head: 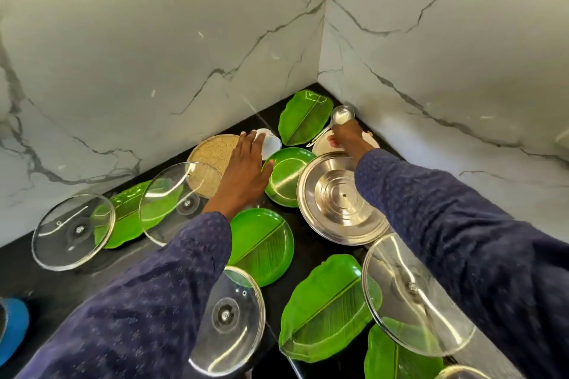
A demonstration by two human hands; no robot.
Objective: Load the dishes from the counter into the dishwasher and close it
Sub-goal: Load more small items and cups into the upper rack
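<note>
My left hand (243, 172) grips a small white cup (268, 142), tilted on its side, at the back of the black counter (40, 280). My right hand (346, 134) reaches over a pale plate (323, 144) in the corner and holds the handle of a steel ladle (341, 116). Between the hands lies a round green plate (284, 178). A steel lid (338, 203) sits under my right forearm. A leaf-shaped green plate (303, 117) lies in the far corner.
Several glass lids (72, 232) (177, 197) (229, 317) (412, 295) and green leaf-pattern plates (261, 246) (326, 308) (397, 357) (129, 209) crowd the counter. A round beige woven mat (209, 157) lies by the wall. Marble walls (154, 40) close the corner. A blue object (14, 326) sits at the left edge.
</note>
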